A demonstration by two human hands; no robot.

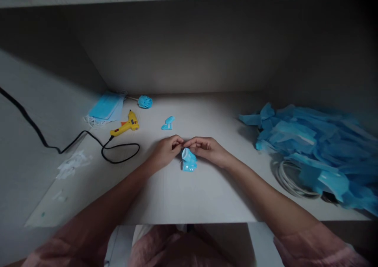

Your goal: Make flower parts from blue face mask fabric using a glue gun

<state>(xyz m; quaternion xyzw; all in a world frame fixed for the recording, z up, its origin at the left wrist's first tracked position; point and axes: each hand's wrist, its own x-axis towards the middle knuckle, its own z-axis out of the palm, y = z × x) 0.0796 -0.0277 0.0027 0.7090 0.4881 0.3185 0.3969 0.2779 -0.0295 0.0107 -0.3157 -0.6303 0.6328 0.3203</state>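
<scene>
The work looks partway along: the blue piece at the hands is gathered and folded but loose in shape, in two puffed parts, one above the other, while a flower at the back lies tightly rolled and seems complete. Two small scraps sit just beyond the left hand, apparently unused, and the large heap of blue material at the right suggests plenty left. The glue gun lies on its side near the flower, out of either hand. The blue piece is at the near middle of the surface, directly below where the fingertips meet; whether it rests there or hangs slightly above is hard to judge. Both forearms come in from the near edge and angle inward, palms turned down and toward each other. The left fingers are curled in, tips nearly closed; those of the right hand reach across more stretched, thumb and forefinger drawn close at the piece's top. I cannot tell what either has hold of.
</scene>
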